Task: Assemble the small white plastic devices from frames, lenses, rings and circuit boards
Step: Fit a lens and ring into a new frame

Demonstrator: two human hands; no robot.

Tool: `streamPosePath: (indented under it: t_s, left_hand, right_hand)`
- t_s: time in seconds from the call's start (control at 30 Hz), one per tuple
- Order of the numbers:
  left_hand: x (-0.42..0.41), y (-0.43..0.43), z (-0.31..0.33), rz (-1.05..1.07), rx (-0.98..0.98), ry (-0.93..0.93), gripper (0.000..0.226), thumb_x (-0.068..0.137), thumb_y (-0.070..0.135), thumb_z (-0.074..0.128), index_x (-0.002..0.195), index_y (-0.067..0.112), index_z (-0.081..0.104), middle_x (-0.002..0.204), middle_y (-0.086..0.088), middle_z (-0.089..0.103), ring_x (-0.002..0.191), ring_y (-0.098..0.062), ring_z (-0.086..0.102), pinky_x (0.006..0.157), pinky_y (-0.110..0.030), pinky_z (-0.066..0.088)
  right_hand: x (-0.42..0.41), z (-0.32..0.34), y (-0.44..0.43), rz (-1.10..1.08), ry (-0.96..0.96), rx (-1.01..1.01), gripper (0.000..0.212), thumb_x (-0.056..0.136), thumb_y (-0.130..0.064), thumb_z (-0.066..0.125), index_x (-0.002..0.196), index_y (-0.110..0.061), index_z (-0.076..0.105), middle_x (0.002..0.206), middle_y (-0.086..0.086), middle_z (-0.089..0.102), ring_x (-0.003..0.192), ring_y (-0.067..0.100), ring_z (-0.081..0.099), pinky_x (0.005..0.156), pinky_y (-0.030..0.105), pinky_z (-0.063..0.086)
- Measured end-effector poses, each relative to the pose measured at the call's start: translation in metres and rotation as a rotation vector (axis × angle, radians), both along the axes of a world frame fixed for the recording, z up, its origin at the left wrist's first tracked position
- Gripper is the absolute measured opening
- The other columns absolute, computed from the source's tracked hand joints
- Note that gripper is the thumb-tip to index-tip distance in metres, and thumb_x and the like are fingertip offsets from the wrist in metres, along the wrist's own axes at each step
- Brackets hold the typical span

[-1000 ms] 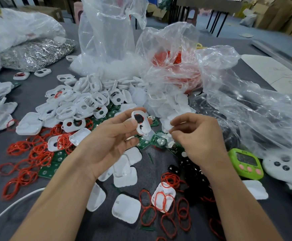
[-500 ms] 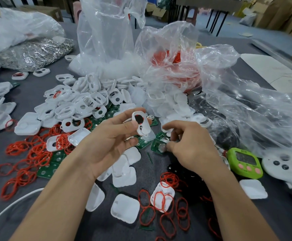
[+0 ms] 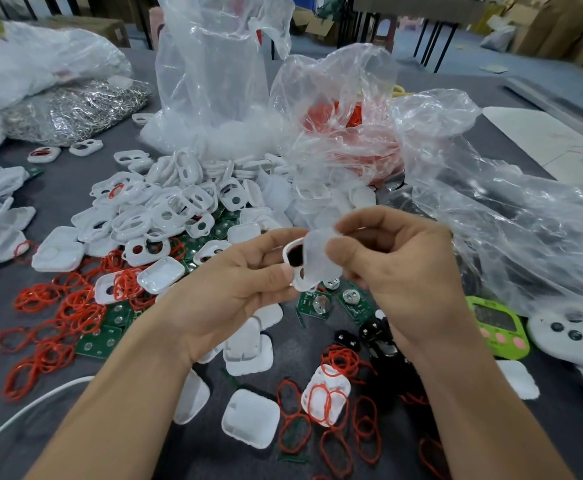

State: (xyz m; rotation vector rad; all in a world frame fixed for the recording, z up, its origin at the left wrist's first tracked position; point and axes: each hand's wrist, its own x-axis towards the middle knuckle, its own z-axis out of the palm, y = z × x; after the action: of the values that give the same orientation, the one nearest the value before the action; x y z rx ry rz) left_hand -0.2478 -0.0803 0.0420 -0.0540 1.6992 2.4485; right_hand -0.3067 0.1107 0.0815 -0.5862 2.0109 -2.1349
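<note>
**Lens being fitted to frame**

A white frame (image 3: pixel 297 284) is held up over the bench (image 3: pixel 65 188) by the left hand (image 3: pixel 238 289), pinched at its edge btwn thumb & curled fingers. A clear lens (image 3: pixel 319 252) is pinched by the right hand (image 3: pixel 397 271) & laid against the frame's right side, partly covering it. Whether it is seated yet cannot be told. The step is judged to be lens-into-frame, early for this unit, as no ring or board is seen on it. Nxt, the lens would need to be lined up w/ the opening & pressed home w/o tilt, the frame kept steady.

Green boards (image 3: pixel 318 306) are spread just below the frame. Red rings (image 3: pixel 75 306) are scattered below & left of it. Spare frames (image 3: pixel 165 209) are heaped beyond it, to the left. Crumpled bags (image 3: pixel 491 202) are piled beyond & right of it. White covers (image 3: pixel 250 417) lie well below it, & a green timer (image 3: pixel 498 327) lies lower right. Nothing is seen btwn the hands. The nearest bag might be brushed when parts are reached for.
</note>
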Motion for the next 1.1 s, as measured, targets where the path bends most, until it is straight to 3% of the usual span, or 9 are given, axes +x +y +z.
streamPosePath:
  t_s: [0.27, 0.5, 0.6, 0.73, 0.8, 0.9, 0.93, 1.03, 1.1]
  left_hand:
    - [-0.001, 0.001, 0.0, -0.034, 0.115, 0.027, 0.054, 0.085, 0.013, 0.069, 0.138, 0.009, 0.061, 0.13, -0.014, 0.067, 0.122, -0.029, 0.064, 0.106, -0.04, 0.053]
    - [0.0, 0.002, -0.001, -0.036, 0.119, 0.018, 0.051, 0.087, 0.008, 0.066, 0.138, 0.008, 0.062, 0.13, -0.014, 0.069, 0.122, -0.027, 0.065, 0.109, -0.042, 0.051]
    - [0.0, 0.002, 0.001, -0.012, 0.14, 0.003, 0.048, 0.088, 0.006, 0.062, 0.136, 0.01, 0.064, 0.125, -0.011, 0.071, 0.112, -0.023, 0.069, 0.096, -0.034, 0.058]
    - [-0.001, 0.0, 0.002, 0.04, 0.23, -0.027, 0.046, 0.085, 0.009, 0.064, 0.131, 0.011, 0.068, 0.118, -0.008, 0.074, 0.1, -0.018, 0.072, 0.083, -0.029, 0.06]
    - [-0.001, -0.001, 0.002, 0.035, 0.276, -0.026, 0.049, 0.08, 0.012, 0.069, 0.13, 0.011, 0.069, 0.117, -0.008, 0.074, 0.098, -0.018, 0.073, 0.082, -0.029, 0.06]
    - [0.0, 0.001, 0.003, 0.023, 0.266, -0.02, 0.048, 0.085, 0.009, 0.064, 0.133, 0.01, 0.065, 0.117, -0.007, 0.074, 0.1, -0.017, 0.072, 0.082, -0.028, 0.06]
    - [0.0, 0.001, 0.003, 0.022, 0.247, -0.019, 0.047, 0.086, 0.008, 0.061, 0.134, 0.01, 0.064, 0.118, -0.007, 0.074, 0.102, -0.017, 0.072, 0.082, -0.028, 0.059]
    - [0.0, 0.001, 0.003, 0.028, 0.209, -0.021, 0.048, 0.086, 0.007, 0.061, 0.133, 0.01, 0.064, 0.123, -0.011, 0.072, 0.109, -0.021, 0.07, 0.087, -0.029, 0.059]
    - [0.0, 0.002, 0.003, 0.026, 0.204, -0.018, 0.048, 0.086, 0.004, 0.062, 0.134, 0.009, 0.064, 0.121, -0.012, 0.072, 0.11, -0.023, 0.07, 0.092, -0.031, 0.058]
  right_hand:
    - [0.002, -0.009, -0.005, -0.049, 0.066, 0.124, 0.007, 0.074, -0.019, 0.085, 0.076, -0.021, 0.079, 0.069, 0.001, 0.075, 0.056, 0.013, 0.066, 0.057, 0.027, 0.053]
    - [0.006, -0.004, -0.007, -0.075, 0.093, 0.18, 0.013, 0.078, -0.01, 0.087, 0.076, -0.02, 0.081, 0.074, -0.002, 0.078, 0.069, 0.015, 0.072, 0.069, 0.032, 0.058]
    - [0.001, 0.002, -0.002, -0.033, -0.083, 0.001, 0.016, 0.078, -0.001, 0.082, 0.073, -0.015, 0.077, 0.066, -0.003, 0.072, 0.056, 0.008, 0.062, 0.057, 0.02, 0.05]
    - [-0.017, 0.01, 0.021, -0.053, -0.296, -0.033, 0.016, 0.081, -0.003, 0.076, 0.075, -0.016, 0.069, 0.062, 0.002, 0.065, 0.053, 0.013, 0.051, 0.051, 0.024, 0.045]
    - [-0.023, 0.004, 0.028, -0.076, -0.21, 0.254, 0.021, 0.086, 0.001, 0.075, 0.072, -0.015, 0.07, 0.06, 0.0, 0.066, 0.053, 0.014, 0.053, 0.052, 0.024, 0.046]
    - [-0.019, -0.005, 0.023, -0.137, 0.113, 0.716, 0.014, 0.078, -0.014, 0.084, 0.072, -0.026, 0.079, 0.059, -0.017, 0.068, 0.053, 0.002, 0.057, 0.058, 0.015, 0.045]
    - [-0.015, -0.004, 0.02, -0.165, 0.176, 0.697, 0.014, 0.076, -0.018, 0.085, 0.073, -0.03, 0.079, 0.059, -0.02, 0.067, 0.053, 0.003, 0.058, 0.057, 0.015, 0.046]
    - [-0.003, 0.002, 0.011, -0.113, 0.217, 0.397, 0.014, 0.076, -0.02, 0.085, 0.075, -0.033, 0.081, 0.061, 0.0, 0.069, 0.057, 0.027, 0.062, 0.055, 0.039, 0.055]
    - [0.004, 0.006, 0.008, -0.05, 0.283, 0.378, 0.013, 0.073, -0.025, 0.087, 0.074, -0.036, 0.081, 0.059, -0.001, 0.067, 0.051, 0.02, 0.053, 0.049, 0.032, 0.046]
